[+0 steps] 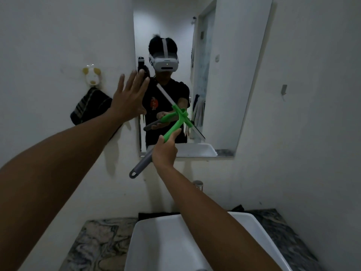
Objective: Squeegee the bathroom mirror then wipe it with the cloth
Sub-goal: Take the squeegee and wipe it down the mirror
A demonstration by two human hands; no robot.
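- The right hand (165, 151) is wrapped around the handle of the squeegee (156, 147), fingers curled shut on it where the green neck meets the grey grip; the grey end with its hanging loop sticks out below the hand.
- The squeegee's green head and long blade are pressed to the mirror (224, 79) near its lower middle, the blade running on a slant — upper left to lower right.
- The left hand (128, 98) is flat and spread wide, holding nothing, its fingertips at the left edge of the mirror where glass meets wall.
- A dark striped cloth (86, 108) hangs on the wall to the left of the mirror, under a small pale hook holder (91, 76), partly hidden behind the left wrist.
- Below, a white basin (156, 245) sits in a marbled counter (97, 243) — both forearms reach out over it.
- The mirror shows the person in a dark shirt wearing a white headset.
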